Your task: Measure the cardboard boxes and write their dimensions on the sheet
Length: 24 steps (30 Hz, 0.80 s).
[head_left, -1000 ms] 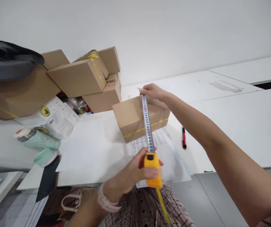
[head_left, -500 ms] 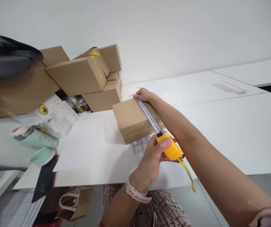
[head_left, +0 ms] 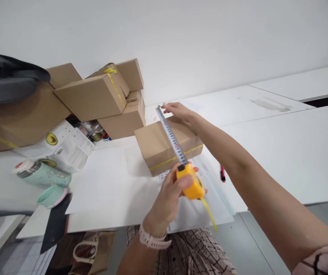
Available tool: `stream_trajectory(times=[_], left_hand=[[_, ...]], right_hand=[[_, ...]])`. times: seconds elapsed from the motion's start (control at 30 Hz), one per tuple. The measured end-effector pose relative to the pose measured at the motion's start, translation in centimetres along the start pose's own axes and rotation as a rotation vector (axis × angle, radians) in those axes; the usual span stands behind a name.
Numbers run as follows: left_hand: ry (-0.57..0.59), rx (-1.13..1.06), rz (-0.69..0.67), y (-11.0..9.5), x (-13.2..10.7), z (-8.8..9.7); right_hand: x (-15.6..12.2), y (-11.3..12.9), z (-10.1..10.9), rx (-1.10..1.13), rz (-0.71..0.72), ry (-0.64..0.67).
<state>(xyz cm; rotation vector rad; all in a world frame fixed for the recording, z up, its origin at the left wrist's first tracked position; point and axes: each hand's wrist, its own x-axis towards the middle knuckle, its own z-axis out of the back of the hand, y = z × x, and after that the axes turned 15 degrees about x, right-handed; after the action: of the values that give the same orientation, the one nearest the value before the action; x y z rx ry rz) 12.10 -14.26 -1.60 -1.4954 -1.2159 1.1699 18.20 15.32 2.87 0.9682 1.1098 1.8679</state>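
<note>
Along a pale wall [head_left: 210, 46] runs a white table [head_left: 278, 164]. Brown cartons [head_left: 92, 93] are stacked at ten o'clock, a green flask [head_left: 51, 175] near nine. Mid-view sits the brown box [head_left: 150, 139]; below it, at six, the left hand [head_left: 164, 201] is clamped around the yellow tape measure [head_left: 195, 187]. Half a second ago the end of its blade [head_left: 171, 136] sat at the box's far edge; now it juts past, toward eleven, so any reading looks unsettled. The right hand [head_left: 181, 111] is just beside that end; whether it pinches it, I cannot tell. At four o'clock, a red marker [head_left: 223, 174] has come into view.
</note>
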Motion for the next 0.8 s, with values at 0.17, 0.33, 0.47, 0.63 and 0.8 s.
stream_trajectory(times=[0.17,0.33,0.47,0.63,0.8], left_hand=[[-0.411,0.27,-0.145,1.8,-3.9,4.9],[-0.555,0.323,-0.171,3.4,-1.9,9.1],[-0.467,0.253,-0.225,1.0,0.0,10.9],[-0.5,0.304,-0.322,-3.4,0.8,12.0],[-0.494,0.403,-0.246,-4.7,2.4,12.5]], right_hand=[[-3.9,-3.3,5.1,-0.099,-0.047,-0.31],[-10.2,-5.8,5.7,-0.012,-0.21,-0.107],[-11.8,-3.1,5.3,-0.055,-0.185,-0.103],[-10.0,1.7,5.5,-0.465,-0.131,-0.172],[-7.5,1.5,3.9,-0.647,0.023,-0.241]])
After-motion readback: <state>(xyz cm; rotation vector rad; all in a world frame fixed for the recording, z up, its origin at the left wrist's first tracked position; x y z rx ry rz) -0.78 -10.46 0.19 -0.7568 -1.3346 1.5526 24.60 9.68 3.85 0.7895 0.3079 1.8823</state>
